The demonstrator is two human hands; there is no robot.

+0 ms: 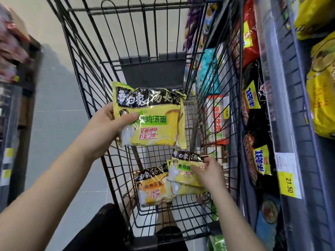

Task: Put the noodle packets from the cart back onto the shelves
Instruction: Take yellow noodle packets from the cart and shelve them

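Holding up: your L hand (107, 127) grips a yellow-green plastic noodle packet (150, 116) above the black wire cart (154, 73).
R hand (210, 175): grasps 2nd yellow-green packet (181, 173), low in cart.
Cart floor: orange-yellow packet (154, 187), touching 2nd one.
Grey shelves (272, 105): on your right, stocked.

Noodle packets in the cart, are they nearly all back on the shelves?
Getting close. Done: I cannot tell how many, though yellow packets sit on the shelf. In hand: the left hand holds a green-labelled packet above the cart, and the right hand grips a second packet low inside. Left: an orange packet on the cart floor, perhaps one more beneath the gripped one.
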